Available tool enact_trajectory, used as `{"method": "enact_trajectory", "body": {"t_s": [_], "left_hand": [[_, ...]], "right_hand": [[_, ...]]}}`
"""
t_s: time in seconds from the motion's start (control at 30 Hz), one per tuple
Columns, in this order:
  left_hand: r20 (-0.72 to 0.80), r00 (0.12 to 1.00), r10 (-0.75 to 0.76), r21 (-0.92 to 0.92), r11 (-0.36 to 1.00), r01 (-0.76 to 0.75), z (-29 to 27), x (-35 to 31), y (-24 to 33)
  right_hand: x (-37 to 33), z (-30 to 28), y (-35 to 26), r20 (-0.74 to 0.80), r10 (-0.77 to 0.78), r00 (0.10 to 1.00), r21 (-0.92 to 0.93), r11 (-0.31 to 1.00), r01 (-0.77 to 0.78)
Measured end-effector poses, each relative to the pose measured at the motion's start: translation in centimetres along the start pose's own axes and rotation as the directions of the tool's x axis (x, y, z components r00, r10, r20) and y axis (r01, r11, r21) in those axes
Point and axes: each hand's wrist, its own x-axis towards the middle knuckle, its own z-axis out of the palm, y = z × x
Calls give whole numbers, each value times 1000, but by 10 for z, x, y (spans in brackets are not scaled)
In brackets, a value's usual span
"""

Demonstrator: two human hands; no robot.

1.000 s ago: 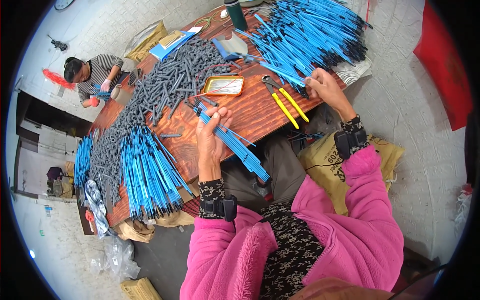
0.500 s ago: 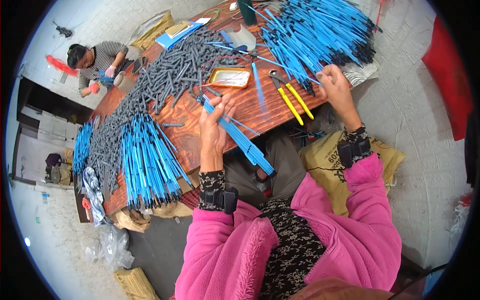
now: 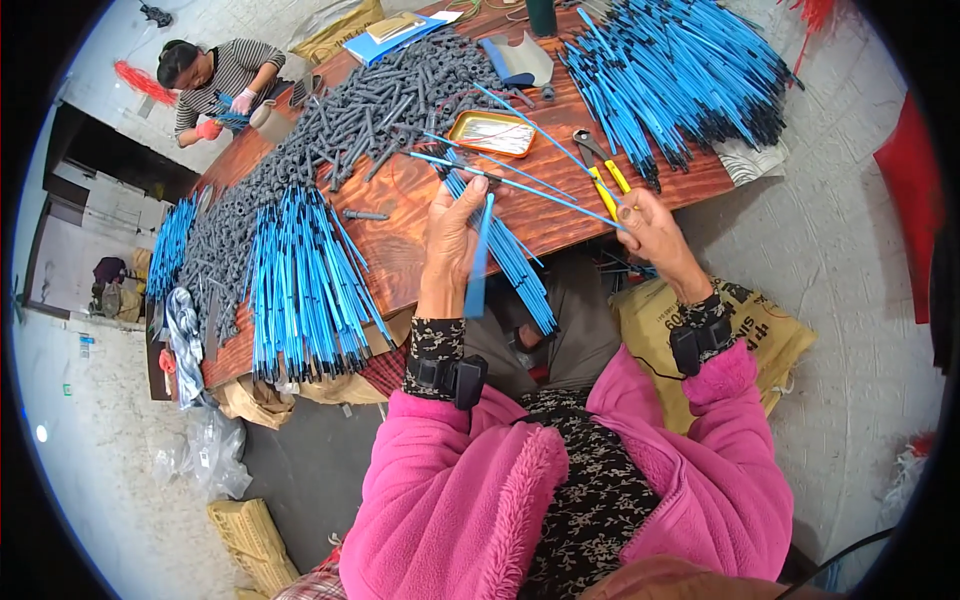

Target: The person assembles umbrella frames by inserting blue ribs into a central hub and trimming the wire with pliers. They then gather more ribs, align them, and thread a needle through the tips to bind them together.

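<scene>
"What lies around the grips?"

"Far to the left of the left hand (image 3: 455,230), a co-worker (image 3: 235,80) in a striped top bends over the brown wooden table (image 3: 395,265). Nearer on that side, a fan of blue rods (image 3: 300,285) overlaps the table edge; a heap of grey plugs (image 3: 400,105) spreads beyond. Ahead, between the hands, is a yellow-rimmed tray (image 3: 455,131)."

"And toward the right hand (image 3: 652,235)?"

"Yellow-handled pliers (image 3: 603,172) lie just past it, a big pile of blue rods (image 3: 690,80) farther off, a tan sack (image 3: 770,345) below, a pale wall right of that."

"The hands themselves?"

"The left is raised, palm inward, fingers clamped around a slanting bundle (image 3: 520,280); a blurred blue strip (image 3: 480,265) is beside its wrist, held or falling, I can't tell. The right has its fingertips together on thin rods (image 3: 560,198) slanting up leftward."
</scene>
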Motion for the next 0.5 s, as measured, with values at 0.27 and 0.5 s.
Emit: {"method": "enact_trajectory", "body": {"t_s": [0.27,0.5], "left_hand": [[4,1000,23,-113,993,-22,-10,2,-13],[-66,995,77,-174,981,-87,-1,-1,-5]], "right_hand": [[-20,14,0,499,277,821,320,822,-472],[-25,9,-23,47,-98,994,252,964,83]]}}
